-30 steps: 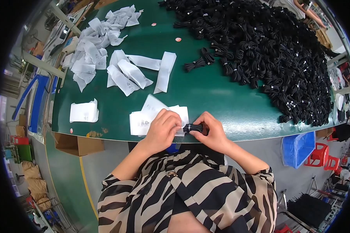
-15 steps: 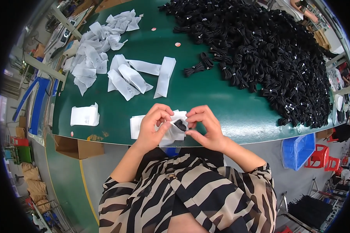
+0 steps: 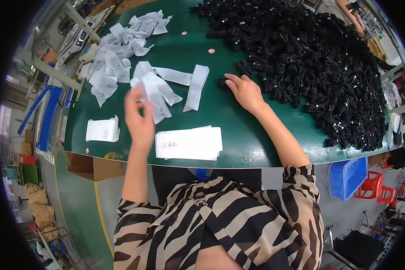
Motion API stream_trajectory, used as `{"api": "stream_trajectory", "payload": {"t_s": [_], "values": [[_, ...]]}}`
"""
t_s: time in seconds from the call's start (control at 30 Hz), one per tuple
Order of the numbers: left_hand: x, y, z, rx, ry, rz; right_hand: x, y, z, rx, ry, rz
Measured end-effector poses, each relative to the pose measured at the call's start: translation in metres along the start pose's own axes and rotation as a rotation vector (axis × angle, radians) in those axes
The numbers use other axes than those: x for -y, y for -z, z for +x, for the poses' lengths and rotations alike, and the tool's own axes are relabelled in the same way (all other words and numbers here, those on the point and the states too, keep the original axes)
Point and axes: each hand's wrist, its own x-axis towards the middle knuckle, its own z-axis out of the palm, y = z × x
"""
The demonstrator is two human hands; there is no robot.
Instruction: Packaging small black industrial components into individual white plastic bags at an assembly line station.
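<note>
My right hand (image 3: 246, 93) reaches out over the green table, fingers closed on a coiled black cable (image 3: 222, 83). Most of that coil is hidden under the fingers. Another coiled cable (image 3: 243, 69) lies just beyond it, at the edge of the big heap. My left hand (image 3: 138, 114) is smeared by motion beside several white pouches (image 3: 159, 92), its fingers too blurred to read. In front of me lies a stack of flat white pouches (image 3: 189, 143), touched by neither hand.
A large heap of black coiled cables (image 3: 297, 54) covers the right side. White pouches (image 3: 117, 54) are piled at the far left, with a smaller white stack (image 3: 102, 129) nearer. A blue bin (image 3: 346, 177) and red stools (image 3: 369, 184) stand beyond the table's right edge.
Both hands have left the pouch holding something black above the stack. My left hand has moved left to the pouches; my right hand has gone forward to the coiled cable.
</note>
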Motion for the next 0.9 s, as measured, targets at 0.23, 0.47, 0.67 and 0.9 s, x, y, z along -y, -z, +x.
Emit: {"api": "stream_trajectory", "payload": {"t_s": [0.23, 0.47, 0.67, 0.9], "values": [[-0.044, -0.027, -0.088, 0.721, -0.194, -0.043, 0.024, 0.008, -0.029, -0.006, 0.04, 0.043], [-0.038, -0.039, -0.101, 0.685, -0.213, -0.005, 0.032, 0.026, -0.103, 0.069, -0.075, 0.419], [-0.042, -0.036, -0.1, 0.703, 0.208, -0.186, 0.06, 0.041, -0.155, -0.049, 0.086, 0.274], [-0.042, -0.038, -0.102, 0.656, 0.298, -0.233, 0.069, 0.04, -0.174, -0.018, 0.217, 0.072]]}}
